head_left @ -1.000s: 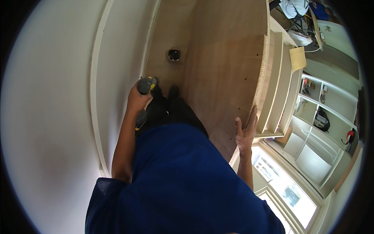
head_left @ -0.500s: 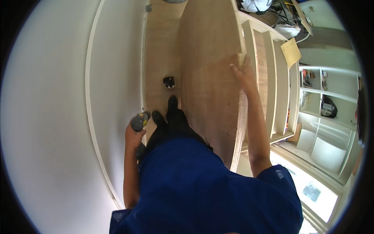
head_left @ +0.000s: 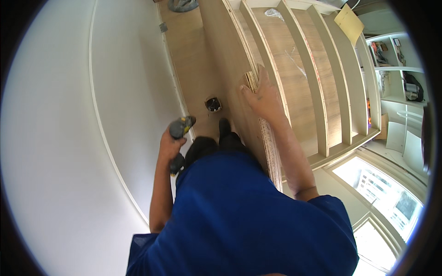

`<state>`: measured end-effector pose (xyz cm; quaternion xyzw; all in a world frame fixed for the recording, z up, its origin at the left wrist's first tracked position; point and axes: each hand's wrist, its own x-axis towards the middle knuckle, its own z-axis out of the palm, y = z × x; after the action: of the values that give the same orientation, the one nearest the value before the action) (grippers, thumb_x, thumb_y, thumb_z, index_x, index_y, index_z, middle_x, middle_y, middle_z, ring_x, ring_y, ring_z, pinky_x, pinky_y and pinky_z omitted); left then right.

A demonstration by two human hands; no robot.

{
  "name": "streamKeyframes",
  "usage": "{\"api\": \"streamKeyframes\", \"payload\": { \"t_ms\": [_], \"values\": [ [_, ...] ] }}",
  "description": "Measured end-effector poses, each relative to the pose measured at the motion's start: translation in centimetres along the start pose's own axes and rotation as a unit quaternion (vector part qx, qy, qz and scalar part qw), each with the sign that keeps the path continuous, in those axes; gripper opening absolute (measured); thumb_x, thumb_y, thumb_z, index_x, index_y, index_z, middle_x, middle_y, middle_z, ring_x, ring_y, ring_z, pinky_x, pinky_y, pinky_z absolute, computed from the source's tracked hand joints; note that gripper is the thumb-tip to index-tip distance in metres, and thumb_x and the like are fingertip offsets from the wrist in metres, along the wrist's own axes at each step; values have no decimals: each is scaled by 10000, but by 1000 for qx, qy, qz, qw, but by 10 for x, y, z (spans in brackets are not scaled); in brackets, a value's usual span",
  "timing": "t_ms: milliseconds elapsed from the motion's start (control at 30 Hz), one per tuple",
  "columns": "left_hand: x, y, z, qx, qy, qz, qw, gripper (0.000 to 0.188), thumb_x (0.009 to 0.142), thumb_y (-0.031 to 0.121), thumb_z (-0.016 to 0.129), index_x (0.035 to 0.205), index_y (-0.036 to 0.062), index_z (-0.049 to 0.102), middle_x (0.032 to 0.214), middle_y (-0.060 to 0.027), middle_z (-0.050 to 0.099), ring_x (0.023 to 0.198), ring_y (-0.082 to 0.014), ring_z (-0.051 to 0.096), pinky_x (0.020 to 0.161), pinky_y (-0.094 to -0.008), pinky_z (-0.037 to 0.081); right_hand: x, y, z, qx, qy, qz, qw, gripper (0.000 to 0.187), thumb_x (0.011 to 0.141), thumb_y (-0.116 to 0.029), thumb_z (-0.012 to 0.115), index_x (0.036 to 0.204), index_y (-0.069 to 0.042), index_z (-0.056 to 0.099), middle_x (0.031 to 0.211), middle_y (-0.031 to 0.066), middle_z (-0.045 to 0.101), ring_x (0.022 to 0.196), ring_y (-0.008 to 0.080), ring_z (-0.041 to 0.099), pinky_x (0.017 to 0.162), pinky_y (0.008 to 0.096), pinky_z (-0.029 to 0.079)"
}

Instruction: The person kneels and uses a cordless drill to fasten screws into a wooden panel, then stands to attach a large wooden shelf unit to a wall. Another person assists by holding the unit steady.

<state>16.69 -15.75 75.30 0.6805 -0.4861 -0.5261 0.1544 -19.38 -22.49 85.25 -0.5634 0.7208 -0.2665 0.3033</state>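
A black cordless drill (head_left: 177, 130) with yellow marks is in my left hand (head_left: 168, 146), whose fingers wrap its grip beside the white wall. My right hand (head_left: 264, 99) is closed over the upper edge of a large plywood panel (head_left: 225, 69), its thumb on the near face. The panel stands on edge to my right, between me and a wooden frame with several parallel slats (head_left: 301, 50). My right fingertips are partly hidden behind the edge.
A smooth white wall (head_left: 129, 78) rises close on my left. On the wooden floor (head_left: 186, 50) a square cutout (head_left: 213, 104) with dark contents lies just ahead of my feet. White shelves (head_left: 391, 73) with assorted items and a bright window (head_left: 377, 191) are at the right.
My view has swung, bringing more of the slatted frame into sight. The panel's edge and my right hand now appear further left. The drill stays in my left hand.
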Motion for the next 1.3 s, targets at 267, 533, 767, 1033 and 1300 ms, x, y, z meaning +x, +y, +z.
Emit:
{"api": "streamKeyframes", "payload": {
  "t_ms": [267, 533, 767, 1033, 1300],
  "values": [
    [61, 85, -6, 80, -68, 108, 989, 786, 710, 97, 760, 1470, 21, 573, 1270, -197, 723, 1221, -338, 683, 1094, -396, 494, 6, -9, -3, 57, -4, 2, 998, 818, 932, -311, 763, 1551, 40, 359, 1240, 385, 658, 1163, 539, 656, 985, 540, 536],
    [192, 77, -5, 102, -128, 102, 981, 563, 742, 44, 732, 1298, 4, 654, 975, -80, 718, 796, -193, 668, 733, -360, 561, 9, -24, -3, -29, -9, 87, 996, 663, 965, -237, 716, 1492, 19, 404, 1133, 383, 681, 1057, 547, 681, 901, 579, 547],
    [327, 80, -29, 67, -199, -59, 976, 478, 755, 52, 754, 1225, -3, 687, 938, -84, 699, 760, -193, 661, 661, -359, 566, 19, -47, 7, -175, 13, 240, 955, 634, 933, -296, 742, 1433, -20, 468, 1100, 330, 705, 1000, 520, 701, 867, 602, 541],
    [449, 38, -49, 189, -222, -84, 953, 404, 810, 144, 753, 1188, 19, 684, 896, -130, 733, 697, -237, 696, 573, -403, 583, 32, -49, 36, -225, 125, 279, 925, 607, 825, -368, 894, 1227, -37, 581, 946, 228, 720, 893, 439, 729, 754, 534, 565],
    [499, -23, -50, 322, -290, -95, 896, 252, 863, 196, 734, 1049, 27, 713, 818, -160, 715, 648, -294, 712, 544, -453, 594, 30, -49, 35, -212, 126, 274, 929, 522, 833, -383, 894, 1122, -57, 607, 857, 198, 707, 804, 430, 707, 676, 523, 541]
  ]
}}
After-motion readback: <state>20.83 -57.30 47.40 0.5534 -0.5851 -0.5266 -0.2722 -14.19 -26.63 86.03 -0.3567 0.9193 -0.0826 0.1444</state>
